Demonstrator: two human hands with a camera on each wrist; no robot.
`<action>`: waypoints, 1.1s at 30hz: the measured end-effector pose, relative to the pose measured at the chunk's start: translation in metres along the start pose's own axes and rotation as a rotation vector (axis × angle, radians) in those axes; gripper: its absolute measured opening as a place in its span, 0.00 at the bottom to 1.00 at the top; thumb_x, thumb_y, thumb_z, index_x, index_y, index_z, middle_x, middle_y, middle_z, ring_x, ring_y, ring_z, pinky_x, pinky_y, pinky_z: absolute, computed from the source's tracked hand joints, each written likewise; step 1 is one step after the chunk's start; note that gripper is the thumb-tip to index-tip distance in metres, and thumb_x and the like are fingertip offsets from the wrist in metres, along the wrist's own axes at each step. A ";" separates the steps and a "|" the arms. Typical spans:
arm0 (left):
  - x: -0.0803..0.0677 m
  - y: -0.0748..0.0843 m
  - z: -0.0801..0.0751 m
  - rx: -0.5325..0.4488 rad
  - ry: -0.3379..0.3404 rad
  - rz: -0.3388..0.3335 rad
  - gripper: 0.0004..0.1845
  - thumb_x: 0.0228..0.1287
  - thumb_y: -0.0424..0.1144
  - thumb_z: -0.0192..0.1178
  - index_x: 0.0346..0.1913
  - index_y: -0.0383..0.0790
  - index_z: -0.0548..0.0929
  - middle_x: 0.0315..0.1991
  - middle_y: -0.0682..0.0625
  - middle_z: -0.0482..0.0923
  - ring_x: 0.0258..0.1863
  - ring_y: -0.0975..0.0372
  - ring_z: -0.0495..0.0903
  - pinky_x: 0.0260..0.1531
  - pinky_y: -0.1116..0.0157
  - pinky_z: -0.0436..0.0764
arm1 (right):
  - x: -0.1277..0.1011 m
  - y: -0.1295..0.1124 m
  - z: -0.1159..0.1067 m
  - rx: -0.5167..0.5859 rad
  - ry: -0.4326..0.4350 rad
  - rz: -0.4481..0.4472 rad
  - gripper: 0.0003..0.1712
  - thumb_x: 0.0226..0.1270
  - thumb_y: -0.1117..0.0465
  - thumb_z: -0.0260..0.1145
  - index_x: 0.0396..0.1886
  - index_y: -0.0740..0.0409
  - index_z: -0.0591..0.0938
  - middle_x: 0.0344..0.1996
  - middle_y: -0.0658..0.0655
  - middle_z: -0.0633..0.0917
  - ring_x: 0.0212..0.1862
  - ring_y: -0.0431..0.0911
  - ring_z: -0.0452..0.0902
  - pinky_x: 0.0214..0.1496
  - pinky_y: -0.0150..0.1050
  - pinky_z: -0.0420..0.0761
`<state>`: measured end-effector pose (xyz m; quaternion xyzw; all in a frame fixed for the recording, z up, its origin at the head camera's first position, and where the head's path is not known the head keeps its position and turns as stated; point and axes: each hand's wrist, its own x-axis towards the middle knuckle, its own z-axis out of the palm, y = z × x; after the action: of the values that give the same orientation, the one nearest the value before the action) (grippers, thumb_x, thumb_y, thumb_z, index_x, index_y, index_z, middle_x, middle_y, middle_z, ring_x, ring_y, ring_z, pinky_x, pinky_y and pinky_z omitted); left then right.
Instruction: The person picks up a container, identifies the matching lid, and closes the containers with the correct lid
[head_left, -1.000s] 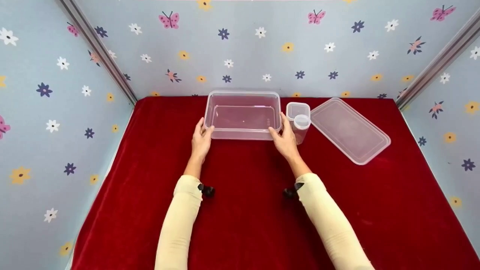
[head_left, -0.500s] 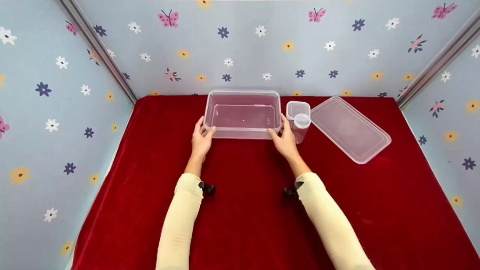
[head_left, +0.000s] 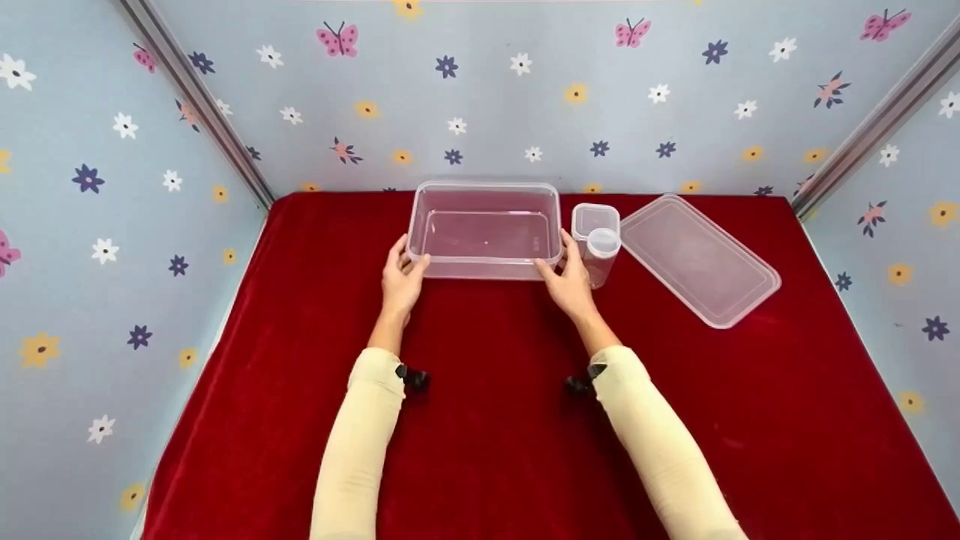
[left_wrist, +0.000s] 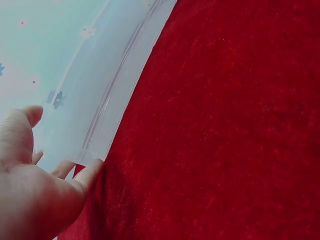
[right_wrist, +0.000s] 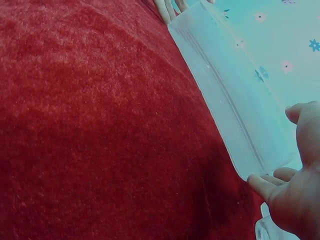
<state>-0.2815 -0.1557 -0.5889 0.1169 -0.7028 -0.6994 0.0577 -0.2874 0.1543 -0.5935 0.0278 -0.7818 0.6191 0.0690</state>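
Observation:
A clear rectangular plastic container [head_left: 487,268], without a lid on it, stands at the back of the red-covered table. My left hand [head_left: 403,283] grips its near left corner, thumb at the front rim and fingers along the side. At the near right corner my right hand [head_left: 571,285] holds it the same way. In the left wrist view the container's wall [left_wrist: 95,100] rises beside the left hand [left_wrist: 40,192], a fingertip at its bottom edge. The right wrist view has the right hand [right_wrist: 295,195] at the other end of the container [right_wrist: 225,95].
Right beside my right hand stand a small square-lidded container [head_left: 596,216] and, in front of it, a round-lidded clear jar [head_left: 601,266]. A large translucent rectangular lid [head_left: 701,262] lies flat further right. Patterned walls [head_left: 487,97] enclose the red cloth [head_left: 487,420] at back and sides.

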 end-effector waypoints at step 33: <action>-0.042 -0.005 -0.028 -0.019 0.014 -0.058 0.38 0.78 0.31 0.65 0.86 0.43 0.67 0.75 0.30 0.78 0.62 0.55 0.85 0.60 0.63 0.88 | -0.038 0.001 0.008 -0.021 0.059 0.037 0.45 0.64 0.62 0.76 0.82 0.59 0.72 0.60 0.70 0.87 0.60 0.59 0.91 0.54 0.39 0.91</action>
<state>-0.2333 -0.1724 -0.5897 0.1415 -0.6918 -0.7067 0.0432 -0.2502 0.1449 -0.6015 -0.0056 -0.7862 0.6127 0.0811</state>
